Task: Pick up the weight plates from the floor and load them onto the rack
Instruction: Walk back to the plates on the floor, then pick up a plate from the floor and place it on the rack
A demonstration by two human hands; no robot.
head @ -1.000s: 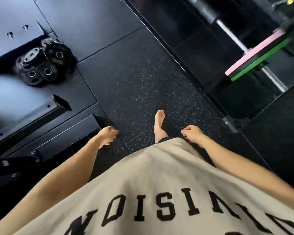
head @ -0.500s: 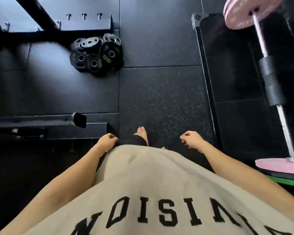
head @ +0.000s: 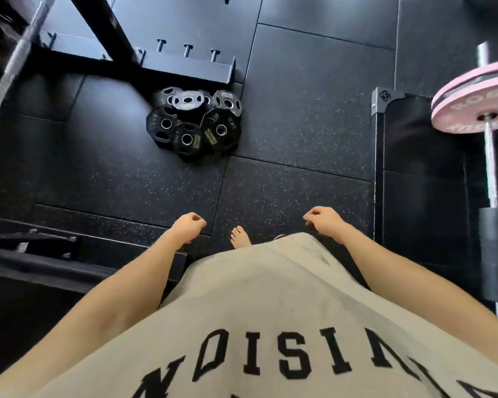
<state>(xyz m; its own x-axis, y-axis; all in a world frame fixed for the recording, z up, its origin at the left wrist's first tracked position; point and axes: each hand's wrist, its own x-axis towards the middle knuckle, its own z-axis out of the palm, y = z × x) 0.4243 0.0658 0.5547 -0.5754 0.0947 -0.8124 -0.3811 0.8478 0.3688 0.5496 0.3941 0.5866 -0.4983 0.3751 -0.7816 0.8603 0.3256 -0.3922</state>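
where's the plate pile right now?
Head view, upper centre: the pile of black weight plates lies on the floor just in front of the rack's base beam, ahead of both empty hands.

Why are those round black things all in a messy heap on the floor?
The small black iron weight plates lie jumbled, overlapping and leaning, on the black rubber floor beside the black steel rack base, not on its pegs. Both hands are empty.

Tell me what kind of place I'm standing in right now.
Most likely a gym or weight room. A pile of small black iron weight plates lies on speckled black rubber floor tiles, beside a black steel rack base with short pegs, and a barbell carrying a pink bumper plate sits at right.
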